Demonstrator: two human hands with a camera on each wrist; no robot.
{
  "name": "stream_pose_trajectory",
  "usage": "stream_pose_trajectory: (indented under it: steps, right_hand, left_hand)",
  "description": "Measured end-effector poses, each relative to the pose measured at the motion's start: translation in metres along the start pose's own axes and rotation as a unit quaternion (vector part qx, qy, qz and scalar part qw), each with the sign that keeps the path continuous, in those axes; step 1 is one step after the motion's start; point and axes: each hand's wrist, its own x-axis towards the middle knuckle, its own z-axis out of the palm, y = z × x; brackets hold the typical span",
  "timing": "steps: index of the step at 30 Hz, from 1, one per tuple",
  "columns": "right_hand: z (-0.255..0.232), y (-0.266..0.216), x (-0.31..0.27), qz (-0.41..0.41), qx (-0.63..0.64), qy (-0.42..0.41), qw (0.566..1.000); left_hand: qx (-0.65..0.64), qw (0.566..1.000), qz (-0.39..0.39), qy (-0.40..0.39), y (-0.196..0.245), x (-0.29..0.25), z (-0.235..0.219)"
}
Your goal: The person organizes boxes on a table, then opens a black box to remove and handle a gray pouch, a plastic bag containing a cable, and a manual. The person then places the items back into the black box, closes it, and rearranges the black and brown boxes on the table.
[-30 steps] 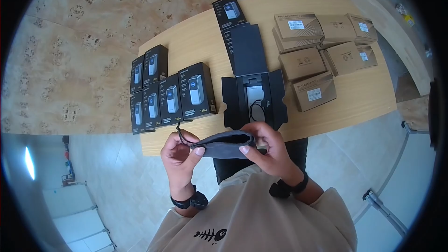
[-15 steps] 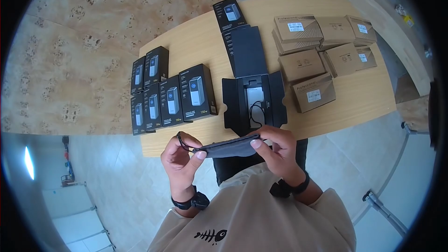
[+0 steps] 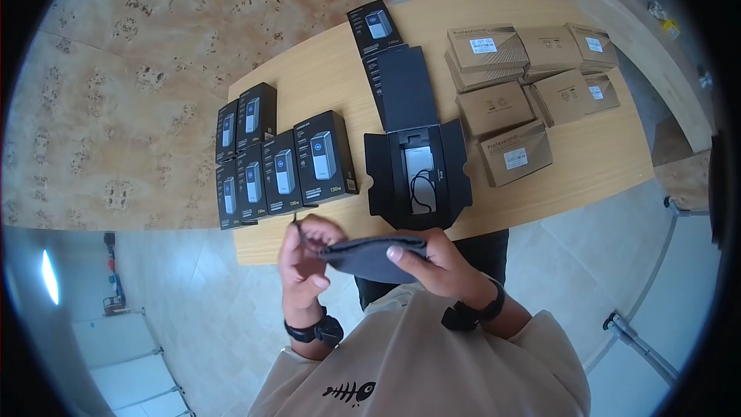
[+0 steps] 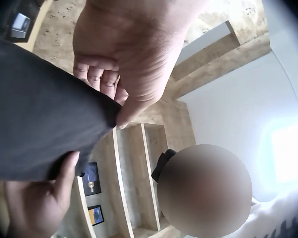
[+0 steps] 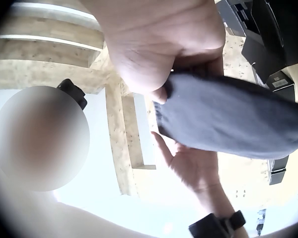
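Note:
A dark grey fabric drawstring pouch (image 3: pixel 370 259) is held in front of the body, its mouth edge toward the table. My right hand (image 3: pixel 444 262) grips its right end, thumb lying on the near face. At the pouch's left corner is my left hand (image 3: pixel 305 259), blurred, its fingers bent by the black cord (image 3: pixel 296 220). In the left wrist view the left thumb (image 4: pixel 126 116) meets the pouch corner, with the other fingers curled behind. Just beyond the hands lies an opened black box (image 3: pixel 380 177), its flaps spread, with a pale device (image 3: pixel 417 156) and black cable inside.
Several closed black boxes (image 3: pixel 324 158) stand at the left of the wooden table (image 3: pixel 309 81). Another black box (image 3: pixel 374 25) stands behind the opened lid (image 3: pixel 411 89). Brown cardboard boxes (image 3: pixel 494 108) are grouped at the right. The table's near edge runs beneath the hands.
The pouch mouth, gaping a second ago, has closed to a narrow edge. The left thumb has come off the pouch's near face, and the pouch has moved slightly down toward the body.

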Motion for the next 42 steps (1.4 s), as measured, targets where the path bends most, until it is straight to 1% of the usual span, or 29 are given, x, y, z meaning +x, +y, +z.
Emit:
stream_pose_trajectory:
  steps: [1,2,3,4,6,7,9,10,11,12,13,14,15,16,17,18,20,23,25,29,32,33,35,37,38,39,40,41,42]
  right_hand:
    - [0.000,-0.001,-0.001,0.006,0.023,0.033,0.999]
    - [0.000,-0.003,-0.002,0.012,0.045,0.067,0.997]
    - [0.000,-0.005,-0.002,0.012,0.045,0.068,0.997]
    - [0.000,-0.008,-0.001,0.003,0.081,0.089,0.993]
    - [-0.002,-0.013,0.000,-0.005,0.118,0.110,0.987]
    - [-0.005,-0.015,0.001,0.017,0.147,0.126,0.981]
    - [-0.014,-0.017,0.008,0.041,0.175,0.141,0.973]
    - [-0.019,-0.017,0.015,0.040,0.162,0.185,0.969]
    - [-0.025,-0.016,0.023,0.039,0.148,0.228,0.962]
    - [-0.036,-0.008,0.032,0.039,0.147,0.227,0.962]
    - [-0.050,0.004,0.041,0.049,0.072,0.229,0.970]
    - [-0.059,0.011,0.048,0.059,-0.004,0.230,0.971]
    - [-0.062,0.013,0.053,0.057,-0.005,0.229,0.972]
    - [-0.065,0.014,0.057,0.040,-0.058,0.247,0.966]
    - [-0.066,0.015,0.059,0.022,-0.111,0.265,0.958]
    - [-0.067,0.017,0.060,0.021,-0.111,0.265,0.958]
    - [-0.072,0.020,0.058,-0.033,-0.108,0.260,0.959]
    - [-0.077,0.030,0.053,-0.026,-0.070,0.267,0.961]
    - [-0.078,0.029,0.051,-0.035,-0.061,0.272,0.960]
    - [-0.083,0.024,0.052,-0.079,-0.016,0.284,0.955]
    - [-0.083,0.023,0.055,-0.097,0.017,0.288,0.952]
    - [-0.084,0.027,0.055,-0.098,0.017,0.288,0.953]
    - [-0.085,0.037,0.052,-0.059,-0.030,0.290,0.955]
    - [-0.078,0.040,0.047,-0.059,-0.068,0.309,0.947]
    - [-0.074,0.042,0.043,-0.057,-0.106,0.327,0.937]
    - [-0.073,0.040,0.037,-0.056,-0.105,0.329,0.937]
    - [-0.071,0.035,0.028,-0.045,-0.154,0.318,0.934]
    - [-0.068,0.030,0.022,-0.035,-0.203,0.305,0.930]
    - [-0.064,0.025,0.016,-0.035,-0.202,0.304,0.930]
  left_hand:
    - [0.000,1.000,0.001,-0.001,-0.008,0.000,-0.002]
    - [-0.010,0.997,-0.046,-0.064,-0.016,-0.001,-0.004]
    - [-0.019,0.988,-0.092,-0.126,-0.024,-0.002,-0.005]
    - [-0.020,0.987,-0.092,-0.127,-0.033,-0.008,-0.005]
    - [0.058,0.980,-0.161,-0.106,-0.047,-0.023,0.000]
    - [0.057,0.979,-0.161,-0.107,-0.051,-0.024,0.001]
    - [0.151,0.937,-0.279,-0.145,-0.055,-0.026,0.005]
    - [0.140,0.949,-0.253,-0.128,-0.056,-0.024,0.011]
    - [0.140,0.949,-0.253,-0.127,-0.058,-0.023,0.015]
    - [0.147,0.950,-0.260,-0.091,-0.060,-0.021,0.018]
    - [0.153,0.950,-0.268,-0.056,-0.062,-0.018,0.022]
    - [0.153,0.950,-0.266,-0.057,-0.064,-0.013,0.027]
    - [0.199,0.950,-0.239,-0.019,-0.066,-0.008,0.032]
    - [0.243,0.946,-0.213,0.020,-0.068,-0.003,0.036]
    - [0.244,0.946,-0.211,0.020,-0.070,0.003,0.038]
    - [0.263,0.939,-0.220,0.037,-0.072,0.008,0.039]
    - [0.281,0.930,-0.231,0.051,-0.075,0.018,0.042]
    - [0.320,0.920,-0.219,0.060,-0.075,0.030,0.047]
    - [0.350,0.916,-0.186,0.058,-0.074,0.037,0.050]
    - [0.338,0.919,-0.196,0.051,-0.064,0.047,0.052]
    - [0.339,0.922,-0.179,0.056,-0.065,0.055,0.051]
    - [0.350,0.916,-0.187,0.056,-0.072,0.057,0.050]
    - [0.362,0.910,-0.196,0.056,-0.075,0.060,0.051]
    - [0.505,0.813,-0.289,0.043,-0.069,0.067,0.060]
    - [0.504,0.813,-0.289,0.040,-0.075,0.065,0.057]
    - [0.541,0.812,-0.216,0.041,-0.083,0.058,0.051]
    - [0.574,0.805,-0.142,0.043,-0.088,0.052,0.047]
    - [0.575,0.805,-0.143,0.044,-0.090,0.049,0.046]
    - [0.591,0.798,-0.114,0.045,-0.091,0.047,0.045]
